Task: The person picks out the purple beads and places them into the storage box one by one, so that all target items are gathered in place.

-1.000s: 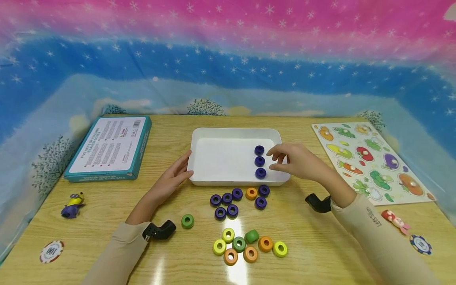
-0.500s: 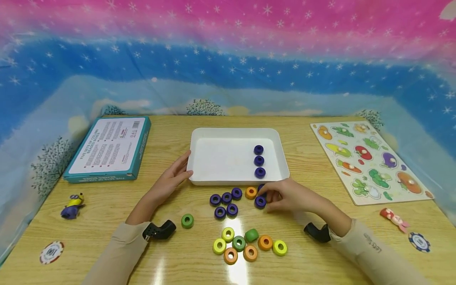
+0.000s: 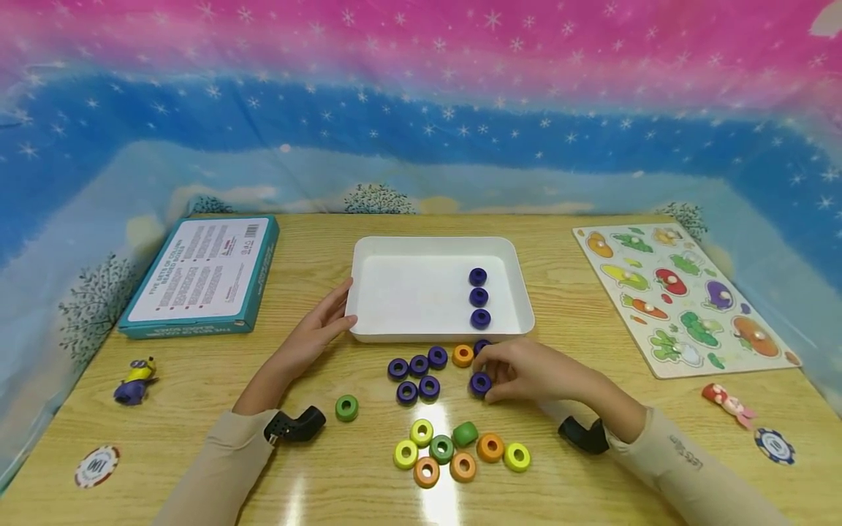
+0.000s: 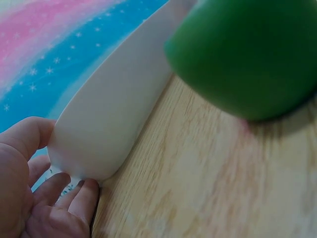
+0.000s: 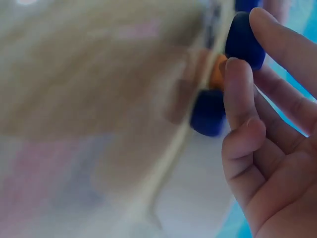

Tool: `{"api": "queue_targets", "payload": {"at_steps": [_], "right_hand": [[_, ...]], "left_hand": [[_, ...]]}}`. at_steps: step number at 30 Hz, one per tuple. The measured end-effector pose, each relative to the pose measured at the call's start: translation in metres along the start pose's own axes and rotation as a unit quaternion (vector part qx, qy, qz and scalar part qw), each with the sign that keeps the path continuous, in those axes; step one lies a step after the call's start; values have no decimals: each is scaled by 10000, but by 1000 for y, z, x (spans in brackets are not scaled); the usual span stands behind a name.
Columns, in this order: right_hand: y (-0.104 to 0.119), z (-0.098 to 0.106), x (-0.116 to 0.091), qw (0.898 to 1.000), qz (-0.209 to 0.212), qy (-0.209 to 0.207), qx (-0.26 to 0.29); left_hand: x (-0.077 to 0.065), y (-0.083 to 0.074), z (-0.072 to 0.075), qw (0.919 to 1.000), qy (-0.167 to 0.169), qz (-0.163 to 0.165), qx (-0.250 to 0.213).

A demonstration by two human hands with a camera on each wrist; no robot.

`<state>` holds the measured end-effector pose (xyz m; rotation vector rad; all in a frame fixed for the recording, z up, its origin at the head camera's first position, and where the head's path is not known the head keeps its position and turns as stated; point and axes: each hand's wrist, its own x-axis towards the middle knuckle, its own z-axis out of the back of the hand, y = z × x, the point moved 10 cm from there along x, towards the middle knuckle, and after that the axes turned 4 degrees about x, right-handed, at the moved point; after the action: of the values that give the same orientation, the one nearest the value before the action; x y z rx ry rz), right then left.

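Observation:
My left hand holds the left end of a white tray, thumb near the front corner and fingers along the side. In the left wrist view its fingers bend against the tray end. Just in front of the tray, my right hand pinches a purple bead between thumb and finger. Another purple bead lies partly hidden behind that hand, beside an orange bead. Inside the tray, three purple beads form a column towards the right.
Several purple beads lie before the tray. Nearer are green, yellow and orange beads, with one green bead apart. A teal box stands left; a vegetable puzzle board lies right. Small toys and chips sit at both sides.
My right hand has come from over the tray's right side down to the purple beads in front. The pinched bead has shifted slightly nearer. The left hand stays on the tray.

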<state>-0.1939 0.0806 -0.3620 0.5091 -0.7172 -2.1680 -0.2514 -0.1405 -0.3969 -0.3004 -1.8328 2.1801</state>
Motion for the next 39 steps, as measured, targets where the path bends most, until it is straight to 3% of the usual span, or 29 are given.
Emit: {"api": "queue_targets", "payload": {"at_steps": [8,15,20,26,32,39], "right_hand": [[12,37,5,9983,188,-521,-163],[12,57,29,9936,468,-961,-374],[4,55,51,9915,396,-1084,-606],[-8,45,69,9950,0,-821,-574],[-20,41,70,9939,-350,-629,-836],[-27,42,69,9935,-369,-543,-925]], "left_hand": [[-6,-19,-6,9999,16,116,-3],[-1,-6,-3,9999,68,61,-121],[1,2,-2,10000,77,2,-63],[1,1,-2,10000,51,-16,-29],[1,0,-4,10000,81,13,-15],[0,-2,-1,9999,47,-15,136]]}}
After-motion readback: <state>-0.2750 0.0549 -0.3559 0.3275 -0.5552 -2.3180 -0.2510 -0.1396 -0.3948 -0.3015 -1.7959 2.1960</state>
